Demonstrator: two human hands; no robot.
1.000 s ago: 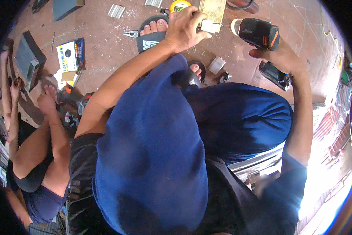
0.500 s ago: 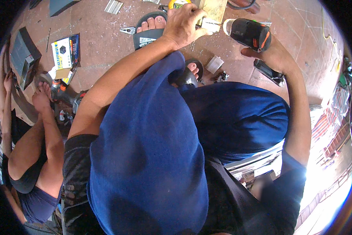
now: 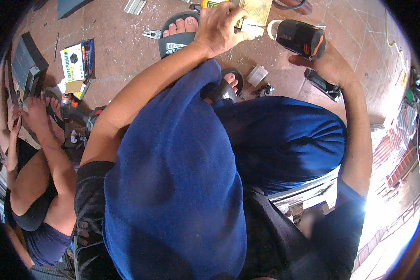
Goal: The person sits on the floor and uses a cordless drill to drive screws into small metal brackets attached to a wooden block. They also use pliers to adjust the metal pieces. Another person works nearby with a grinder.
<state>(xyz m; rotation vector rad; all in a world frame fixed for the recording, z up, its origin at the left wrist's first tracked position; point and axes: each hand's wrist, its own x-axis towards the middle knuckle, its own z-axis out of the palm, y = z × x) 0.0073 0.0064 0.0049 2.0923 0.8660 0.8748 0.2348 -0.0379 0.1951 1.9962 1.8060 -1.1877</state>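
My left hand (image 3: 218, 31) is closed at the top middle, thumb and fingers pinching a small pale metal piece (image 3: 252, 29) against the near end of a yellowish wooden block (image 3: 258, 8). In my right hand (image 3: 335, 64) is a black and orange cordless drill (image 3: 298, 38), held by its grip, with the battery foot below my wrist. Its light-coloured nose points left at the metal piece. Whether a bit touches the piece is too small to tell.
Pliers (image 3: 152, 34) lie left of my sandalled foot (image 3: 179, 29), and a yellow tape measure (image 3: 214, 3) sits behind my left hand. A clear plastic box (image 3: 257, 74) stands near my other foot. At left, a co-worker's hands (image 3: 35, 114) are near a grey metal profile (image 3: 30, 70) and a white carton (image 3: 74, 65).
My hands, the drill and the metal piece stay almost in place. The co-worker's hands at left have come closer together, lower beside the grey profile.
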